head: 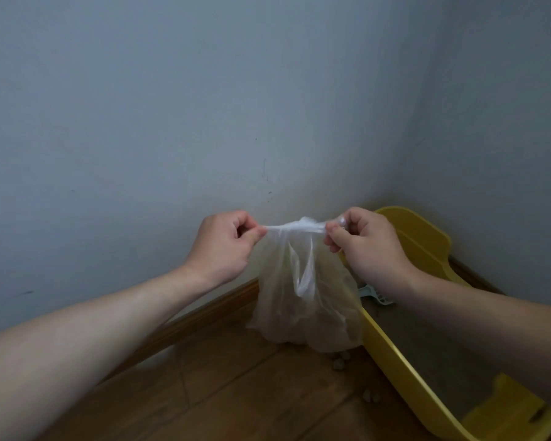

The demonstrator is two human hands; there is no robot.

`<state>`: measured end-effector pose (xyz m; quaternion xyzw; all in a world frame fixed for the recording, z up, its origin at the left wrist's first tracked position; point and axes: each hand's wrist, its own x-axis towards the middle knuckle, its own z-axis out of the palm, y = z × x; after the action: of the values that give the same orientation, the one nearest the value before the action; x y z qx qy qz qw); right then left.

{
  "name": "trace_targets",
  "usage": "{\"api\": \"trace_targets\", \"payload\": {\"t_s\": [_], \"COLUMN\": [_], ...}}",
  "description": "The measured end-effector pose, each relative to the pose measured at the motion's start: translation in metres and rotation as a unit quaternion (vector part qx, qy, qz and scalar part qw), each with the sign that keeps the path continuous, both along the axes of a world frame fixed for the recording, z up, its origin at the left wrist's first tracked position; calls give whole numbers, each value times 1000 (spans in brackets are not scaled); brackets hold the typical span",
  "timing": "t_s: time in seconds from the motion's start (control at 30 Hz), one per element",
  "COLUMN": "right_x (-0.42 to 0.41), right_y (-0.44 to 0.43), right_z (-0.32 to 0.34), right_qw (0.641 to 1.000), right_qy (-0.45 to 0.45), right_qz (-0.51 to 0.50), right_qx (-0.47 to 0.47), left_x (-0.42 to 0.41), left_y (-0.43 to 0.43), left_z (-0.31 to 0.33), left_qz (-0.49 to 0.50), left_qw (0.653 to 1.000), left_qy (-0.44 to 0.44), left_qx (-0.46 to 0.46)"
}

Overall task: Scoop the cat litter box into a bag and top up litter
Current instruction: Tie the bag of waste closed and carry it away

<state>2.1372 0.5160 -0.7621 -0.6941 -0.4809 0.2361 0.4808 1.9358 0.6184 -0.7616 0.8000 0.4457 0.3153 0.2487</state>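
A thin clear plastic bag (303, 300) hangs in front of the room's corner, with brownish lumps in its bottom. My left hand (223, 246) pinches one twisted end of the bag's top, and my right hand (366, 246) pinches the other end. The top is stretched taut between them with a knot-like bunch in the middle. The yellow litter box (392, 358) stands on the floor to the right, grey litter inside. A pale blue scoop (376, 296) lies in the box, partly hidden behind the bag and my right wrist.
Grey walls meet in a corner behind the bag. A wooden skirting board (204, 313) runs along the left wall above the wood-look floor (242, 396). A few stray litter pellets (341, 361) lie on the floor beside the box.
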Motion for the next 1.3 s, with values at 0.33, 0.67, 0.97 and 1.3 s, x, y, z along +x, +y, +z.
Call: {"api": "trace_targets", "payload": {"t_s": [0.33, 0.67, 0.97, 1.3], "right_x": [43, 74, 81, 78], "right_y": [-12, -29, -31, -34], "right_z": [-34, -57, -58, -31], "right_qw": [992, 980, 975, 991], "right_qy": [-67, -63, -69, 60], "right_qz": [-59, -104, -118, -45], "right_qx": [-94, -160, -173, -112], "left_x": [-23, -49, -56, -43], "left_y": [10, 12, 14, 1], "left_z": [-47, -75, -82, -47], "left_qz": [68, 140, 171, 94], "left_qw": [995, 982, 971, 982], "left_qy": [51, 80, 79, -66], "left_qx": [-54, -102, -145, -152]}}
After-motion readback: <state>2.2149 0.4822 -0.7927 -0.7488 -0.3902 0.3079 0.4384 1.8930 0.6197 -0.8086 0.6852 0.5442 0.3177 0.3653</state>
